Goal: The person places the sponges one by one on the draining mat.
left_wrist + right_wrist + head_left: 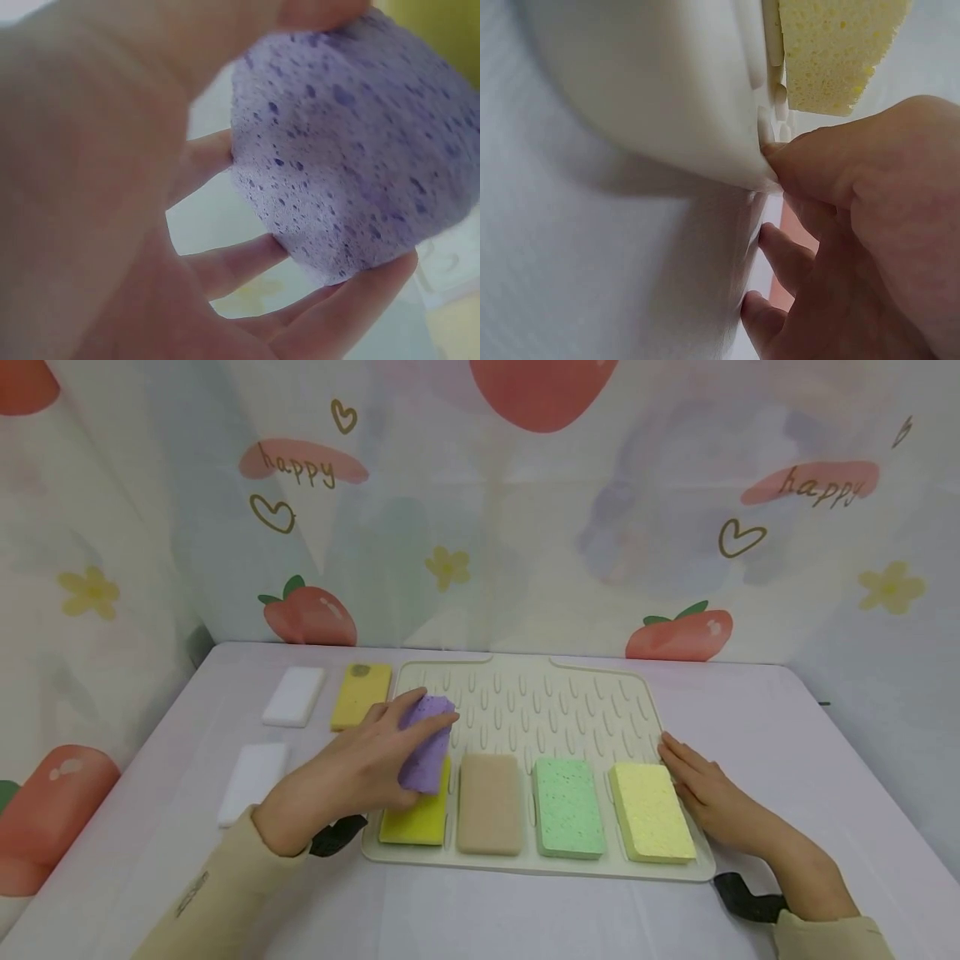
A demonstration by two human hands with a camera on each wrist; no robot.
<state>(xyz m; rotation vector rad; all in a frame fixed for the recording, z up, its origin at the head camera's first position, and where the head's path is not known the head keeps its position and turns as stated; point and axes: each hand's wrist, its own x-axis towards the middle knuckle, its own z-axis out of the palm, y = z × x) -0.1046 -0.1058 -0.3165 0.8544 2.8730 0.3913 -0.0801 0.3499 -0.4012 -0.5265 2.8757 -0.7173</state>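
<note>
In the head view my left hand [360, 760] holds a purple sponge [427, 745] above the left part of a cream ridged mat [525, 702]. The left wrist view shows the thumb on one side of this speckled sponge [337, 157] and fingertips along the opposite edges. A bright yellow sponge [412, 822] lies under it on the mat, partly covered. Along the mat's right edge rests my right hand [720, 802], fingers fairly straight. Its thumb touches the mat's rim [705, 112] in the right wrist view, close to a pale yellow sponge [832, 52].
A tan sponge [489, 804] and a green sponge [568, 808] lie in the mat's front row, left of the pale yellow one [652, 812]. Two white blocks [294, 696] and a yellow sponge with a dark spot [362, 697] lie left of the mat. A printed curtain [525, 543] stands behind.
</note>
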